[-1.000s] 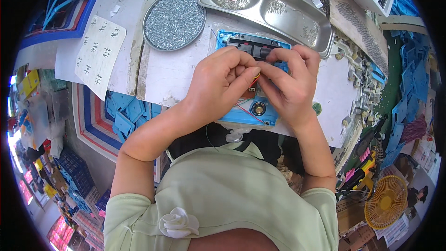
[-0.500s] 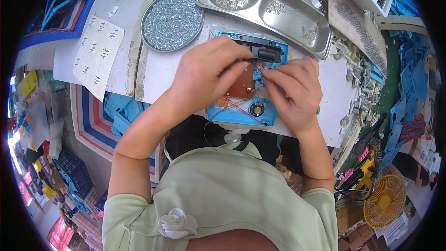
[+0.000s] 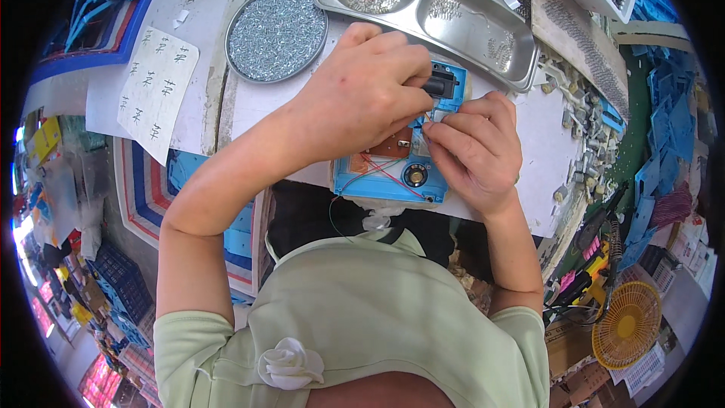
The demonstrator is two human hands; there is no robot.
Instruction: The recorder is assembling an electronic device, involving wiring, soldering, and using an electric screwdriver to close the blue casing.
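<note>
A blue plastic casing (image 3: 385,190) lies open on the table, its far left part hidden by my left hand. Inside it are a brown circuit board (image 3: 393,144), a round speaker (image 3: 415,175), a black part (image 3: 439,85) and loose red wires (image 3: 381,168). My left hand (image 3: 377,94) is closed above the board; its fingertips are partly turned away, and what they pinch is hidden. From the right, my right hand (image 3: 481,149) pinches a thin wire over the casing's middle, its fingertips close to my left hand's.
A round dish of small screws (image 3: 277,34) stands far left of the casing. Behind is a steel compartment tray (image 3: 423,26) with small metal parts. Small metal-and-white parts (image 3: 585,143) lie piled at the right edge. A marked paper sheet (image 3: 160,91) lies left.
My left hand has moved slightly right, its wrist turned and knuckles raised, covering more of the board and black part. My right hand stays nearly in place, still pinching.
</note>
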